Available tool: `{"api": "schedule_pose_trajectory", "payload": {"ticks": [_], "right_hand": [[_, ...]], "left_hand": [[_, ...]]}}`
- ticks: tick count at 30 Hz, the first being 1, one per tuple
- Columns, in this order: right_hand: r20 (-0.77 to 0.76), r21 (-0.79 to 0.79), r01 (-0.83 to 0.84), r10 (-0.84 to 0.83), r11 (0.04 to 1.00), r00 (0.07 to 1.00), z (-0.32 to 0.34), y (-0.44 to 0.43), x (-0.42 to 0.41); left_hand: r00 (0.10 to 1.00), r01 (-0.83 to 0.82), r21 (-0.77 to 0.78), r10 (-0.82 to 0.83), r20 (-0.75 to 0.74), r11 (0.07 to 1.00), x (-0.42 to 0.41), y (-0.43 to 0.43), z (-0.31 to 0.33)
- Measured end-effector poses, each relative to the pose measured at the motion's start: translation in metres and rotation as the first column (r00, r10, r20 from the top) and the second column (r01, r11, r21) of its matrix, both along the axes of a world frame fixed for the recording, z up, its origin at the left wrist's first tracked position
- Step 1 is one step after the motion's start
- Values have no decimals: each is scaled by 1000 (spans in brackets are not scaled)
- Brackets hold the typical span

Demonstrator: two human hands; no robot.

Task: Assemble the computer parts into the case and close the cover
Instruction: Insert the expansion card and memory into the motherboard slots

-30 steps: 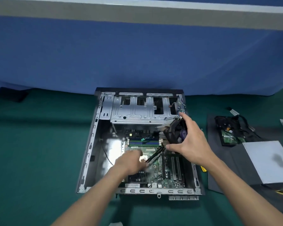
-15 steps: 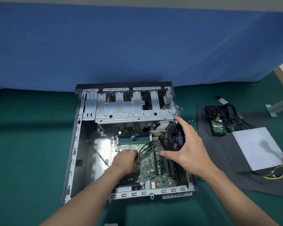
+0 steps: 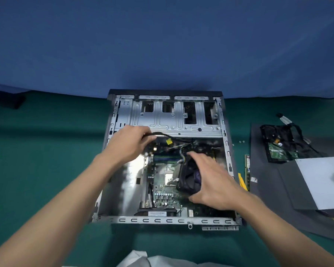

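An open grey computer case (image 3: 123, 220) lies flat on the green table, its motherboard (image 3: 162, 197) exposed inside. My right hand (image 3: 214, 182) grips a black cooler fan (image 3: 189, 178) tilted above the board's middle right, over the bare silver processor (image 3: 169, 175). My left hand (image 3: 129, 143) holds a black cable bundle (image 3: 162, 134) with a yellow tag (image 3: 168, 141), pulled toward the case's upper left under the metal drive cage (image 3: 172, 120). Green memory sticks (image 3: 166, 158) sit in their slots between the hands.
To the right lie a dark mat (image 3: 266, 189), a drive with black cables (image 3: 283, 145), a white-topped power supply (image 3: 324, 180) with yellow wires, a loose memory stick (image 3: 247, 170) and a yellow tool (image 3: 241, 181). A blue cloth wall (image 3: 162, 45) stands behind.
My left hand left the motherboard's centre and now grips the cable bundle at the upper left. My right hand lowered the fan toward the board. The camera moved closer.
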State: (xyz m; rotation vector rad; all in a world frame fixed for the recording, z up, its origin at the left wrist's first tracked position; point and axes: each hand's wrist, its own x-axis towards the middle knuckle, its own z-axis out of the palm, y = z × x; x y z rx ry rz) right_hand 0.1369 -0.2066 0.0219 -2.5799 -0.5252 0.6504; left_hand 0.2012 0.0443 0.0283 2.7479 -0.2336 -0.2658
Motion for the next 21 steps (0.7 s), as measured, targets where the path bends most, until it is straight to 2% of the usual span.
{"api": "schedule_pose_trajectory", "payload": {"ticks": [2,4,6,10,16,21], "right_hand": [[4,-74,-99,99,992,995,-14,15,4],[19,-144,-171,176,975,984,-29,28,7],[34,-192,-205,216,960,976,-42,38,11],[50,-245,-237,256,940,965,-59,50,17],[49,-304,-282,311,910,949,-71,62,16],[62,-325,-241,275,915,960,-78,64,18]], "left_hand": [[999,17,2,-17,27,1000,-3,3,3],[999,-27,-80,25,-34,996,-5,4,3],[995,-86,-142,78,-62,986,-5,7,4],[994,-107,-157,108,-2,982,-4,9,6],[985,-19,-14,21,171,1000,-10,13,2],[940,24,125,-65,336,992,-22,31,-7]]}}
